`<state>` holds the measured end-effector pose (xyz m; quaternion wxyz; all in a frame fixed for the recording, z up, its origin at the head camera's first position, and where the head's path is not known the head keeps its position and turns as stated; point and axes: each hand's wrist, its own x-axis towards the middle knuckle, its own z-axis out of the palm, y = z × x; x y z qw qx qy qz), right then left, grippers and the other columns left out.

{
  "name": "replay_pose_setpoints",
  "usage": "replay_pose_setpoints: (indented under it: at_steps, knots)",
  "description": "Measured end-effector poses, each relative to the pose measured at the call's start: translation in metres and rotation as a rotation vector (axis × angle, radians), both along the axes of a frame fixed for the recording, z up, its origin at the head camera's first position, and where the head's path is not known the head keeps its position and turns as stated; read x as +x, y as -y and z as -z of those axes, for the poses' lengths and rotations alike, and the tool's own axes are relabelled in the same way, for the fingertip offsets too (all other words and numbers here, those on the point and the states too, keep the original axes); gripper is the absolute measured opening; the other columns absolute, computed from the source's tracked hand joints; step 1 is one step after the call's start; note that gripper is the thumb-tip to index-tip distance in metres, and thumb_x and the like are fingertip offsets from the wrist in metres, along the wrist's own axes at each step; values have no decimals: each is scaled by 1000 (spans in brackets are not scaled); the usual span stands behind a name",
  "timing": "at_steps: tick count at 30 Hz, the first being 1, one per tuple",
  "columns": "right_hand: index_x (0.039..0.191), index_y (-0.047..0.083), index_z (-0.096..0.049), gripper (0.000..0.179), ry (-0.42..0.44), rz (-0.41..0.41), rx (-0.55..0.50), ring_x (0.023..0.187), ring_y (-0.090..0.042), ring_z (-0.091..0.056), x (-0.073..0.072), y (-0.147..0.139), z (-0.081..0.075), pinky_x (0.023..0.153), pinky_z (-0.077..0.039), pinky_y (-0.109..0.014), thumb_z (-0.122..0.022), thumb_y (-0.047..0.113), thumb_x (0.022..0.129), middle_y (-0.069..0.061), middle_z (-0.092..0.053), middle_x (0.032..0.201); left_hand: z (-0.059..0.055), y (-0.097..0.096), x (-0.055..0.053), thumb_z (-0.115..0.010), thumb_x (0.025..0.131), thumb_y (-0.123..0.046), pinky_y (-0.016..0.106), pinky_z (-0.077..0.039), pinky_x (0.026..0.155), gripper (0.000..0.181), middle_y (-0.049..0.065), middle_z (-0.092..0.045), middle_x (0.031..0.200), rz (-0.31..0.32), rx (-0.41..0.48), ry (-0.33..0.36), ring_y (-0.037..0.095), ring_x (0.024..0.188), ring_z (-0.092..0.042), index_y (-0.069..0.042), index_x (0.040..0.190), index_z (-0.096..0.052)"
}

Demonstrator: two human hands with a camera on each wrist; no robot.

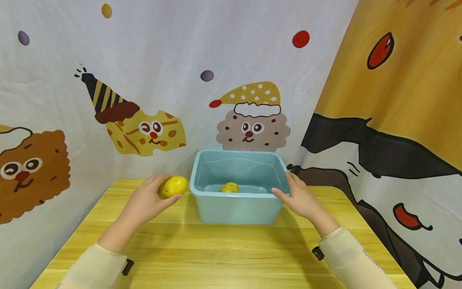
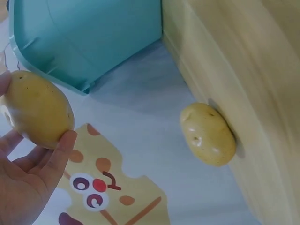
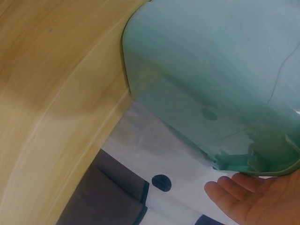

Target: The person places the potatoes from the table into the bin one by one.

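My left hand (image 1: 149, 198) holds a yellow potato (image 1: 174, 187) between thumb and fingers, raised just left of a light blue plastic bin (image 1: 234, 208). In the left wrist view, the fingers curve around this potato (image 2: 40, 110). A second potato (image 2: 208, 134) lies on the table; in the head view it is hidden behind my left hand. Inside the bin rests another potato (image 1: 229, 187), partly covered by the front rim. My right hand (image 1: 297, 196) rests at the bin's right front corner, thumb by the rim. Its fingers look fairly straight in the right wrist view, along the rim's underside.
The bin stands upright on a wooden table (image 1: 216, 257), near its back edge. A white cloth (image 1: 162, 48) printed with cartoon food hangs behind the table. On the right hangs another printed cloth (image 1: 415, 100).
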<state>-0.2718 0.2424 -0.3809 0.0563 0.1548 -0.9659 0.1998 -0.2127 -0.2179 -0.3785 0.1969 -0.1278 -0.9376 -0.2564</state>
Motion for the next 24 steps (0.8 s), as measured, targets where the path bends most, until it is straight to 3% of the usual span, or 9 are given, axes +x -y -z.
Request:
replay_pose_setpoints:
  at_steps: [9, 24]
  knots:
    - [157, -6, -16, 98, 3, 1, 0, 143, -53, -22, 2, 1, -2, 108, -26, -71, -45, 66, 98, -29, -16, 161, -11, -6, -4, -79, 85, -41, 43, -51, 75, 63, 12, -63, 116, 16, -10, -14, 27, 90, -58, -8, 135, -58]
    - [157, -6, -15, 97, 3, 0, -1, 144, -53, -21, 3, 2, -3, 109, -25, -71, -45, 65, 98, -29, -16, 161, -26, -18, -12, -78, 86, -44, 42, -49, 77, 63, 10, -63, 118, 64, -19, 29, 25, 94, -58, -9, 135, -58]
